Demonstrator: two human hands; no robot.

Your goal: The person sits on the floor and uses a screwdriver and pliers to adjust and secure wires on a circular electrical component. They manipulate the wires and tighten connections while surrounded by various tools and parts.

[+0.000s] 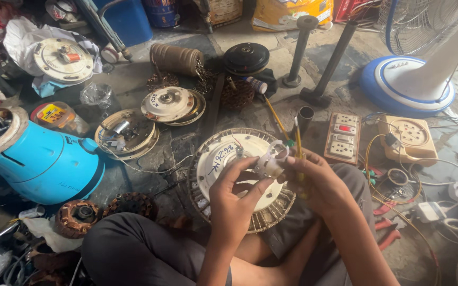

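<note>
- Here, step in hand, by judgement: a small part is being fitted or wired over the fan motor (pixel 229 159), a round cream disc ringed with ribbed metal laminations, lying on the floor just before the knees.
- Left hand (pixel 234 198): fingers curled, thumb and fingertips pinching a small whitish plastic piece (pixel 270 161) directly above the motor.
- Right hand (pixel 319 182): fingers pressed together around a thin yellow-handled screwdriver (pixel 297 140), touching the same piece.
- Next move likely calls for a steady grip and fine tip alignment.
- Left of the motor: blue plastic housing (pixel 43 164), smooth, rounded.
- Right of the motor: cream switchboard (pixel 343 137), flat, rectangular.
</note>
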